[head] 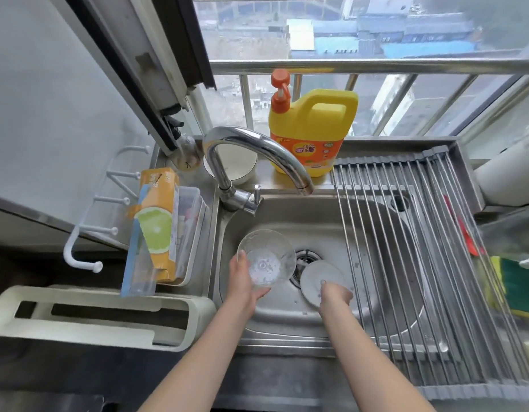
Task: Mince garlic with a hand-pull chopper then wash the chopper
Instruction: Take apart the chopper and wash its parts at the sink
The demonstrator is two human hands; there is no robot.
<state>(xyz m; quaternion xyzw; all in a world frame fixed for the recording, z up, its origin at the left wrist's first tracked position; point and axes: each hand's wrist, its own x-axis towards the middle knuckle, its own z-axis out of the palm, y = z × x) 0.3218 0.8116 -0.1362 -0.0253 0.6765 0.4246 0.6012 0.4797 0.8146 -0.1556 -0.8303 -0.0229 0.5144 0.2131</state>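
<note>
Chopper bowl gripped by left hand, lid held by right hand, over sink; mincing apparently done, washing underway, tap off.

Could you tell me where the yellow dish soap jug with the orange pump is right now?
In the head view, the yellow dish soap jug stands on the ledge behind the steel sink, right of the chrome faucet, against the window railing.
</note>
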